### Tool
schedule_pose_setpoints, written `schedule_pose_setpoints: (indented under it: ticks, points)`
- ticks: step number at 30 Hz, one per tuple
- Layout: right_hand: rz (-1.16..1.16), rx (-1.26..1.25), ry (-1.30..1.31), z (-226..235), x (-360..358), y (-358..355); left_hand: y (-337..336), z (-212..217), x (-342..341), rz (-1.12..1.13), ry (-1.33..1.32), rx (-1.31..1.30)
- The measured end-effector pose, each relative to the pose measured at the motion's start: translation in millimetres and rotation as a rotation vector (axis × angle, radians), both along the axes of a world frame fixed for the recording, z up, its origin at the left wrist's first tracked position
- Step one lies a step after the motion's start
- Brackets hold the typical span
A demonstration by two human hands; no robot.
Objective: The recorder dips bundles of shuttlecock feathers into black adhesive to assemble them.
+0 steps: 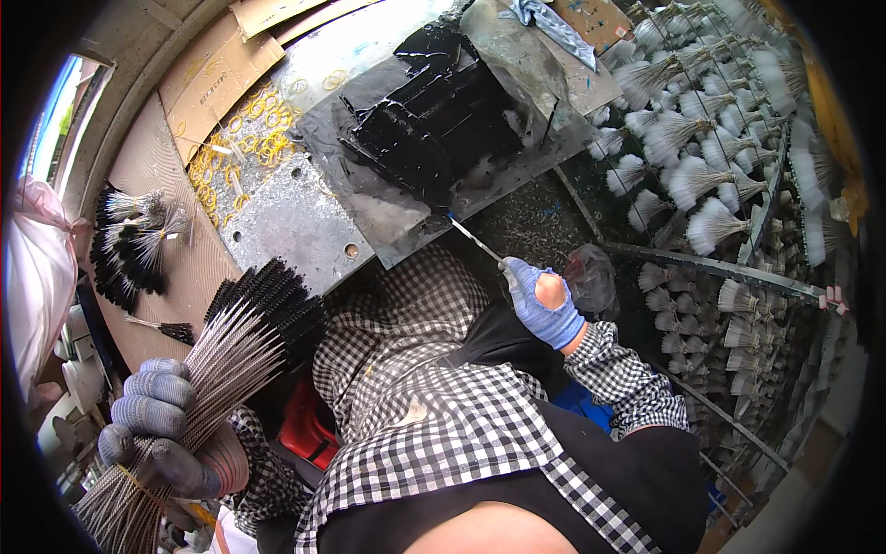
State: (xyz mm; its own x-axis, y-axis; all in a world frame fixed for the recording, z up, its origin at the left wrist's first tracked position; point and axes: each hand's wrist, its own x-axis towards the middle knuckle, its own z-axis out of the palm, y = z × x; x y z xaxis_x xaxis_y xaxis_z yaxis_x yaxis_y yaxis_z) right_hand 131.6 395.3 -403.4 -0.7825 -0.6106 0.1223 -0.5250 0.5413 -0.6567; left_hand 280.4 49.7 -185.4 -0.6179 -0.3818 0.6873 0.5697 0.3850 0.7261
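Observation:
My left hand (pixel 157 420), in a grey-blue glove, is shut around a thick bundle of thin wire-handled brushes (pixel 231 346) with black bristle tips fanning out up and to the right. My right hand (pixel 544 300), in a blue glove with a hole on the back, pinches one thin wire brush (pixel 475 238) whose tip points up-left toward the edge of a metal plate. On that metal plate (pixel 305 226) lies a pool of glossy black paint (pixel 434 115).
Several black-tipped brushes (pixel 129 245) lie on cardboard at the left. Yellow rubber bands (pixel 249 129) are scattered on the plate's far left. Racks of white-tipped brush bundles (pixel 701 148) fill the right side. A pink bag (pixel 37 268) hangs at the far left.

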Motion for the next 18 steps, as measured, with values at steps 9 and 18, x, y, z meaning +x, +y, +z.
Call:
schedule_pose_setpoints:
  ticks: [9, 18]
  points:
    - [-0.127, 0.045, 0.005, 0.8, -29.5, 11.8, 8.8, 2.4, -5.8, 0.047, -0.019, -0.009]
    - [-0.22, 0.106, 0.067, 5.3, -59.4, 38.0, 21.0, 7.5, -38.8, 0.038, -0.041, 0.05]
